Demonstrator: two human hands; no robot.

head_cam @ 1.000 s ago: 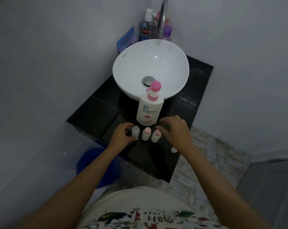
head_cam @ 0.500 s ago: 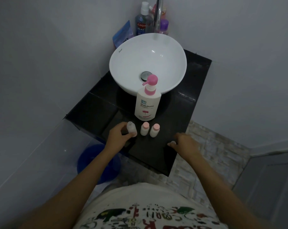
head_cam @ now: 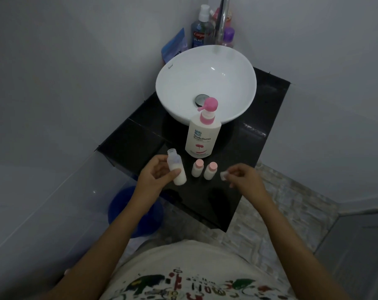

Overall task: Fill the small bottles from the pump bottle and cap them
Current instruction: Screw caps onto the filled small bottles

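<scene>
Bottles: two small ones point(head_cam: 203, 171) stand capped; left hand point(head_cam: 155, 176) grips the filled, open third bottle point(head_cam: 176, 167), right hand point(head_cam: 241, 177) pinches its cap point(head_cam: 223, 175).

Tap point(head_cam: 223, 22) top cut off.

— Back corner? 
— Blue mouthwash point(head_cam: 197, 33), purple bottle point(head_cam: 228, 37), blue pouch point(head_cam: 175, 45) leaning on the wall, all behind the white basin point(head_cam: 179, 83). 
— Over the basin? 
— Chrome tap point(head_cam: 222, 20), drain point(head_cam: 200, 100) below. 
— Under it all? 
— Black counter point(head_cam: 140, 139). Blue bucket point(head_cam: 123, 206) on the floor at left, stone-pattern tiles point(head_cam: 292, 204) at right.
</scene>
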